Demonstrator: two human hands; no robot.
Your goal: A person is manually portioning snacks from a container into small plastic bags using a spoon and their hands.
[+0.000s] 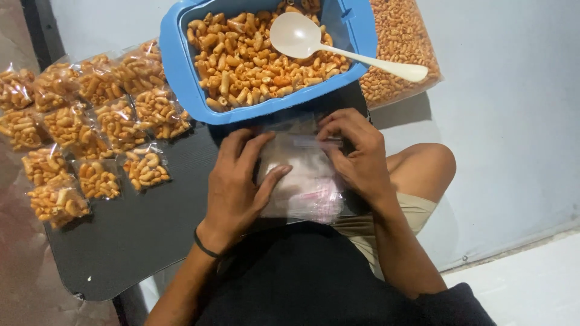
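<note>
A dark, flat board (pixel 139 235) fills the lower left and middle of the frame, resting across the person's lap, with a bare knee showing at right. At top centre sits a blue plastic tub (pixel 175 66) heaped with orange-brown macaroni snacks (pixel 241 60), a white plastic spoon (pixel 338 51) lying across them with its handle pointing right over the rim. Behind the tub at upper right leans a large clear bag (pixel 402 42) packed with the same snack. At the left, small sealed packets (pixel 90 133) of the snack lie in loose rows, glossy and crinkled. In the middle, just below the tub, a stack of empty clear plastic bags (pixel 305 184) rests on the board. The left hand (pixel 238 181) lies flat on the stack, fingers spread, thumb pressing the top sheet. The right hand (pixel 356 151) curls over the stack's upper edge, fingertips seemingly pinching a bag's opening, though the grip is partly hidden
</note>
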